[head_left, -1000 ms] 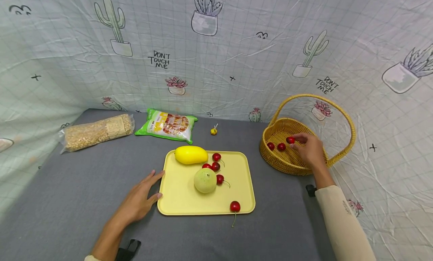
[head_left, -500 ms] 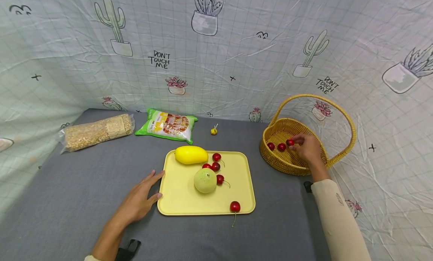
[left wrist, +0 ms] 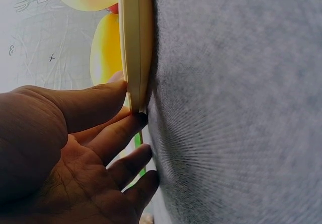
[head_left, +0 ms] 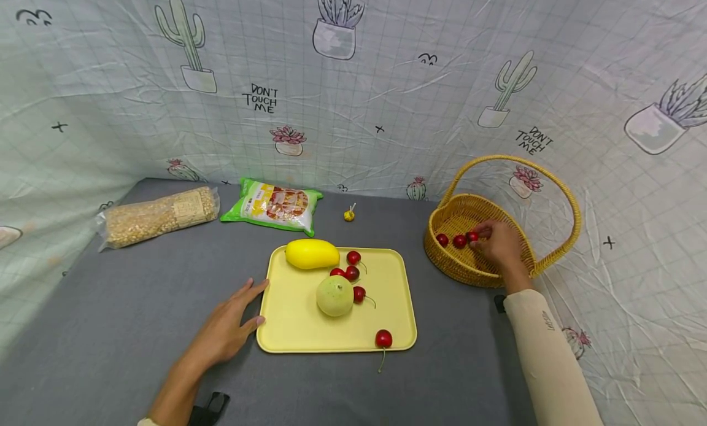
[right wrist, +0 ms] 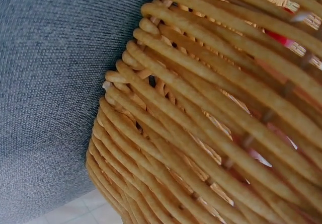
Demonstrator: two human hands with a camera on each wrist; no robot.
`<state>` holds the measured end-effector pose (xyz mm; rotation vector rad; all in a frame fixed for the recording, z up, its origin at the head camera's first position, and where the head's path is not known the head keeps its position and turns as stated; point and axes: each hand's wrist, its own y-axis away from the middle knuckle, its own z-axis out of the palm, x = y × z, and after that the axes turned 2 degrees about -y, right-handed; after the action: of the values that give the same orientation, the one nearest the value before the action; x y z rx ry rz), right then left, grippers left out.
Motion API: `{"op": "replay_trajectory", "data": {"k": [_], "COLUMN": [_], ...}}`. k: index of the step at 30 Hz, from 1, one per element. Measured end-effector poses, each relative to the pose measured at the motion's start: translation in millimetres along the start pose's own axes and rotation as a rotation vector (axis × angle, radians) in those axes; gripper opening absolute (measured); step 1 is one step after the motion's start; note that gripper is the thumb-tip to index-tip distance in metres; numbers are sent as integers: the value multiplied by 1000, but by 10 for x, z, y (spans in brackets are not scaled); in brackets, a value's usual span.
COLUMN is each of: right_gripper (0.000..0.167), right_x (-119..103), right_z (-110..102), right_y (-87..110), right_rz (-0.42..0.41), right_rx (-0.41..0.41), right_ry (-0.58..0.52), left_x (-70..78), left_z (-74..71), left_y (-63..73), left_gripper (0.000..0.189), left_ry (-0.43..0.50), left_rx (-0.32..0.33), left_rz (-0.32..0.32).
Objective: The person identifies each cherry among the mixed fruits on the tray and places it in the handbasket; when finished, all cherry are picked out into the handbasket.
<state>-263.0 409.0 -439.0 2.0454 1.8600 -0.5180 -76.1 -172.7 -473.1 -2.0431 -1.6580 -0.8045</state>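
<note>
Inside the wicker basket (head_left: 458, 271) at the right, my right hand (head_left: 501, 245) pinches a cherry (head_left: 472, 236) low over the basket floor. Two more cherries lie there, to the left of it. In the right wrist view the basket's woven wall (right wrist: 211, 98) hides that hand. My left hand (head_left: 223, 329) rests at the left edge of the yellow tray (head_left: 293, 337), its fingers extended and touching the rim. The left wrist view shows the thumb and fingertips at the tray's side (left wrist: 137, 43). On the tray are a yellow mango-like fruit (head_left: 312, 254), a pale green round fruit (head_left: 334, 296) and several cherries (head_left: 383, 338).
Behind the tray lie a clear bag of yellow kernels (head_left: 160, 217), a green and white food packet (head_left: 278, 206) and a small yellow-wrapped lollipop (head_left: 349, 215). A patterned cloth backdrop (head_left: 353, 94) encloses the table. The basket's tall handle (head_left: 577, 211) arches over its right side.
My right hand has lowered the cherry slightly, down and to the left, closer to the two other cherries in the basket. My left hand has stayed at the tray's edge.
</note>
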Motion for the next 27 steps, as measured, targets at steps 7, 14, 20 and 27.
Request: {"op": "replay_trajectory", "data": {"k": [7, 14, 20, 27], "right_gripper": [36, 38, 37, 34], "right_x": [2, -14, -63, -160], "right_z": [12, -13, -46, -91], "right_y": [-8, 18, 87, 206], "right_rz": [-3, -27, -73, -108], "right_rx": [-3, 6, 38, 137], "right_ry": [9, -6, -26, -90], "left_x": [4, 8, -4, 11], "left_z": [-4, -10, -7, -18], "left_y": [1, 6, 7, 8], "left_gripper": [73, 72, 73, 73], "left_ry": [7, 10, 14, 15], "left_rx": [2, 5, 12, -2], "left_rz": [6, 16, 26, 12]}}
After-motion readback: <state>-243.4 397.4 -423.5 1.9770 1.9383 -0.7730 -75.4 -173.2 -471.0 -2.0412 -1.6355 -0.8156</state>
